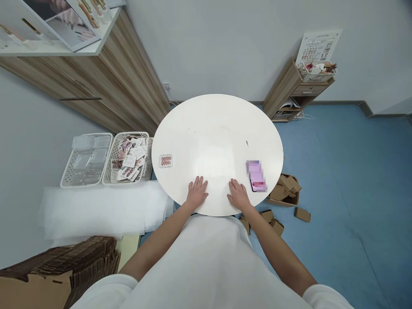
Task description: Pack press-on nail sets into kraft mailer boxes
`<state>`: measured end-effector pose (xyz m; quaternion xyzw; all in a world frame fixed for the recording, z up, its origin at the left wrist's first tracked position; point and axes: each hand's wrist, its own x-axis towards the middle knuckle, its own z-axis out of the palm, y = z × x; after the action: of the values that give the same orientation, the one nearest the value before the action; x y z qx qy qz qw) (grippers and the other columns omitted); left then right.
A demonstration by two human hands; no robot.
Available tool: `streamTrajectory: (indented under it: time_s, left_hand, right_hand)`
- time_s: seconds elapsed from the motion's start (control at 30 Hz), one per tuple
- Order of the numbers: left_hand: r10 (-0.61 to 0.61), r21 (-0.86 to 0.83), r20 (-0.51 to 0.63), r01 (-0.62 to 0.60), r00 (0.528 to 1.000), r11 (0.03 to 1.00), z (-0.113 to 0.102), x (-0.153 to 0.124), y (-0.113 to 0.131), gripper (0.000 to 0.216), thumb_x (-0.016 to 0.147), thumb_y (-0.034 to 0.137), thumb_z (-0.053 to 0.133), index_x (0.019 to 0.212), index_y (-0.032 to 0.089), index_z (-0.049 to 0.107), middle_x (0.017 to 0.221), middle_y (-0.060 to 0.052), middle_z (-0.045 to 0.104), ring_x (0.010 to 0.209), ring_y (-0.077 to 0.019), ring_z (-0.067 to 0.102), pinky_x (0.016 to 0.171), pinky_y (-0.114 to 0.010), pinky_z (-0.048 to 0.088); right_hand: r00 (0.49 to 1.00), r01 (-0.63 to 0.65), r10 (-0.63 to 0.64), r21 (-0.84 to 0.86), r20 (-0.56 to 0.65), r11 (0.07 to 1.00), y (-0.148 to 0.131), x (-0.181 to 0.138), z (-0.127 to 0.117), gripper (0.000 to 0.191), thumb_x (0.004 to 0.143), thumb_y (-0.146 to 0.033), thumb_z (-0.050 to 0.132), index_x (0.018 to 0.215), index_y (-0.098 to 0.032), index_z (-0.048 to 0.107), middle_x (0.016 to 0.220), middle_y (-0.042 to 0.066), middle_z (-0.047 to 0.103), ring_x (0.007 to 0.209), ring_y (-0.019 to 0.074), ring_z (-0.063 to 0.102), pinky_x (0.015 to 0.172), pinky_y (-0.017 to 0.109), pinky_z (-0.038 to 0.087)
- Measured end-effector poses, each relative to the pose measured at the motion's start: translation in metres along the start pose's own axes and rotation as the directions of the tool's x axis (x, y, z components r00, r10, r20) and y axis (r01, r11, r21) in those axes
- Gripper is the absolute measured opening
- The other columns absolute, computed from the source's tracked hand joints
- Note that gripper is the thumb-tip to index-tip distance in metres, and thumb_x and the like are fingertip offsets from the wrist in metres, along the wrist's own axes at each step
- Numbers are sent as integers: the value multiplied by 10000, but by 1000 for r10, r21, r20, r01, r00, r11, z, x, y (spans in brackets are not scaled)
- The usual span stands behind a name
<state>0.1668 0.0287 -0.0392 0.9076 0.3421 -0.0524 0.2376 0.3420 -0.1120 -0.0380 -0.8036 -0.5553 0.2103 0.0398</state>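
My left hand [197, 193] lies flat on the white round table [215, 116], palm down with fingers spread, and holds nothing. My right hand [238, 194] rests on the same tabletop, also open, near the front edge. To the left of my left hand is a small clear case of pink press-on nails [166, 161]. A phone [256, 177] with a blurred pink-purple screen lies just right of my right hand, apart from it. A small dark mark [247, 143] shows farther back on the table.
Left stand a white basket of nail packs and cards [130, 161], a basket of clear plastic boxes [90, 161], white translucent sheets [103, 210] and flattened cardboard [58, 270]. At right are a carton of small brown boxes [285, 191], a loose box [302, 214] and a wooden cabinet [285, 90].
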Motion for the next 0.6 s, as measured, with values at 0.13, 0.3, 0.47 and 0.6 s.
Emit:
streamTrajectory:
  time_s: [0.13,0.3,0.47,0.6]
  left_hand:
    - [7,-41,13,-7,1000,999,-1,1,-2,476,739,222,538,1203,256,438,1393,-99,283,1312,-284,123,1028,-518,105]
    - [38,-214,-89,-57,995,975,-4,-2,-6,454,729,235,556,1174,268,469,1380,-91,311,1303,-297,159,1036,-509,81]
    - [-28,-246,-181,-17,983,969,-21,-7,-35,499,743,284,543,1226,251,423,1395,-102,274,1300,-303,162,1033,-489,109]
    - [-273,-327,-253,184,928,927,-47,-4,-86,563,770,388,496,1281,209,339,1414,-115,214,1295,-306,165,1020,-478,174]
  right_hand:
    - [1000,-20,20,-10,11,1000,-2,-4,0,549,786,-251,409,1307,-134,281,1405,127,249,1306,224,163,1017,419,166]
    - [999,-44,44,-27,-14,999,-13,-5,-3,562,790,-282,416,1316,-152,264,1407,117,243,1305,236,160,1015,426,184]
    - [996,35,-33,24,-78,999,-58,27,-12,550,789,-279,424,1309,-160,288,1389,119,273,1283,252,215,1003,409,242]
    - [996,84,-75,209,-51,974,-108,73,-15,538,791,-282,425,1304,-178,301,1330,111,364,1219,235,331,980,394,307]
